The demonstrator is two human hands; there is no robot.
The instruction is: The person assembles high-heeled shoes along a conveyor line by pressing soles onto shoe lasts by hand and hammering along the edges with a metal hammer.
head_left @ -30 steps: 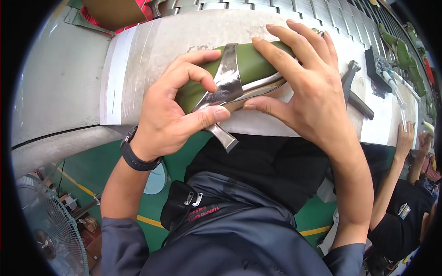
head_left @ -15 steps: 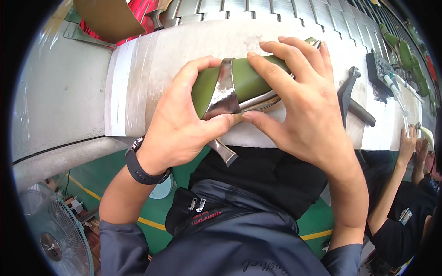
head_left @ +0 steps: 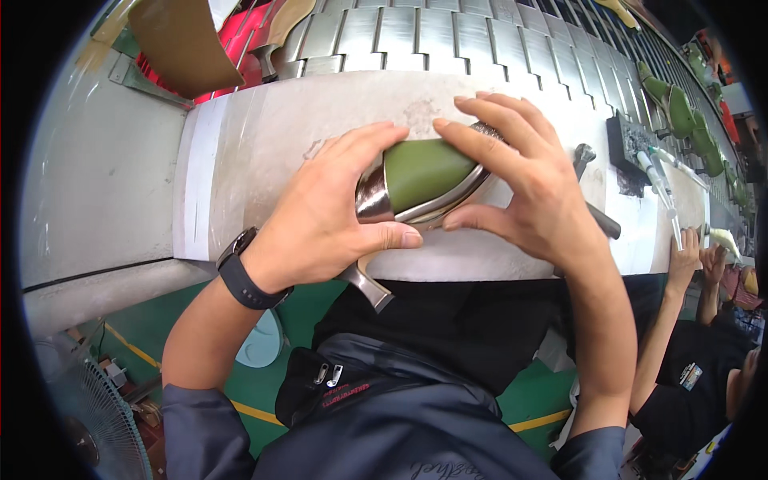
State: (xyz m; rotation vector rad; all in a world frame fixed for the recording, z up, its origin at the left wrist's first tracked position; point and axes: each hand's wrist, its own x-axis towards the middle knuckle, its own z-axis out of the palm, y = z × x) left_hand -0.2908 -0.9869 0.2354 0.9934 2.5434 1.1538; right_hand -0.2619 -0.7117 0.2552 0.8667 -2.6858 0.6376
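Observation:
A green high-heeled shoe (head_left: 422,174) with a shiny silver heel cup and a thin silver heel (head_left: 366,286) lies on its side on the grey worktable (head_left: 264,128). My left hand (head_left: 328,216) wraps the shoe's heel end, thumb under it, a black watch on the wrist. From the right, my right hand (head_left: 520,184) holds the shoe's front part, fingers arched over the top and thumb against the sole edge. The toe is hidden under my right hand.
A metal hammer (head_left: 596,188) lies right of my right hand. Beyond the table runs a slatted metal conveyor (head_left: 448,32) carrying more green shoes (head_left: 676,108) far right. Another person's arms (head_left: 672,320) reach in at the right. A fan (head_left: 88,416) stands at lower left.
Both hands have drawn closer together around the shoe and turned it, so the silver heel cup now faces left and more green upper shows between the hands.

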